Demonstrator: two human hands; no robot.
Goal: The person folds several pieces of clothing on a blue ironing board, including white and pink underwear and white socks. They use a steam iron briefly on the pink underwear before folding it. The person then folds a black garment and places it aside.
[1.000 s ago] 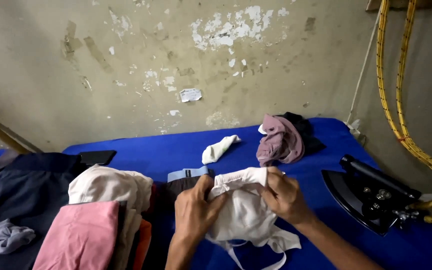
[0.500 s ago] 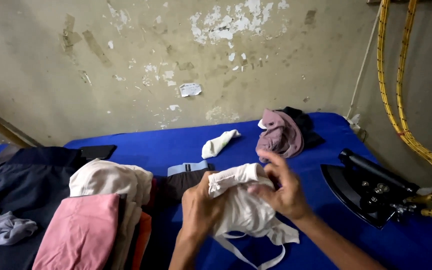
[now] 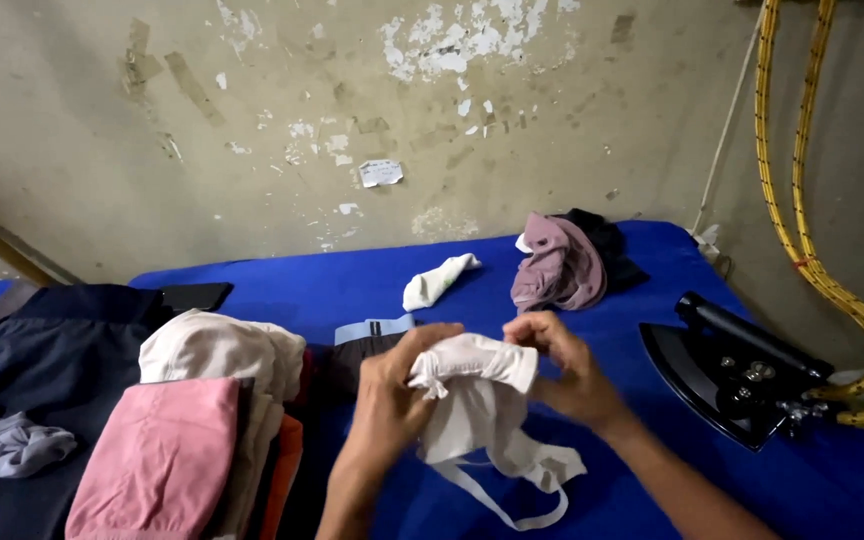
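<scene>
Both my hands hold a small white garment [image 3: 472, 400] with thin straps above the blue table cover [image 3: 322, 285]. My left hand [image 3: 392, 390] grips its left side, thumb over the folded top edge. My right hand [image 3: 567, 370] pinches the right end of that folded edge. The straps dangle down onto the cover below my hands. Just behind the garment lies a dark garment with a light blue waistband [image 3: 372, 330].
A stack of folded clothes, cream [image 3: 217, 350] and pink [image 3: 157, 455], sits at left beside dark blue cloth [image 3: 52, 345]. A white sock [image 3: 437, 280] and a mauve and black clothes heap [image 3: 562, 262] lie farther back. A black iron [image 3: 737, 370] rests at right, yellow hoses [image 3: 802, 200] behind.
My hands have lifted the white garment slightly and rolled its top edge into a tighter fold. My right hand shifted from spread fingers over the cloth to pinching its right end.
</scene>
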